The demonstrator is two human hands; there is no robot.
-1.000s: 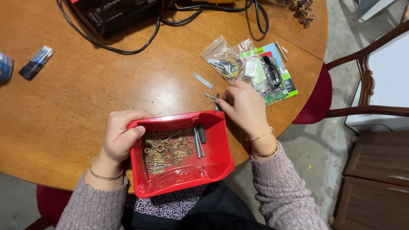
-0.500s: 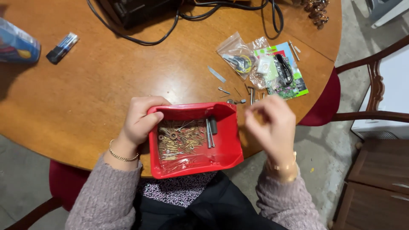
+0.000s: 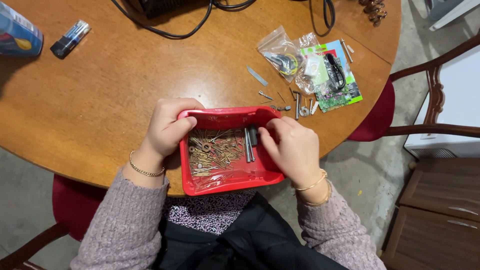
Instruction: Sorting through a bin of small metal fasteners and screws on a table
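A red plastic tray (image 3: 225,186) rests at the near edge of a round wooden table (image 3: 115,95), partly over my lap. It holds several brass nails and washers (image 3: 215,152), two grey metal pins (image 3: 247,146) and a dark cylinder (image 3: 253,134). My left hand (image 3: 167,127) grips the tray's left wall, thumb inside the rim. My right hand (image 3: 292,147) lies over the tray's right side, fingertips reaching in beside the dark cylinder. Whether those fingers pinch anything is hidden. Several small screws and metal bits (image 3: 299,107) lie on the table just beyond the tray.
Clear bags of parts (image 3: 281,54) and a green card pack (image 3: 336,80) lie at the right rear, a thin metal blade (image 3: 257,76) beside them. Black cables (image 3: 200,25) cross the far edge. A small tube (image 3: 70,39) and blue pack (image 3: 17,35) sit far left. A wooden chair (image 3: 435,100) stands right.
My right hand left the small parts on the table, lifted, and came down into the tray's right side. The left hand kept its grip on the tray.
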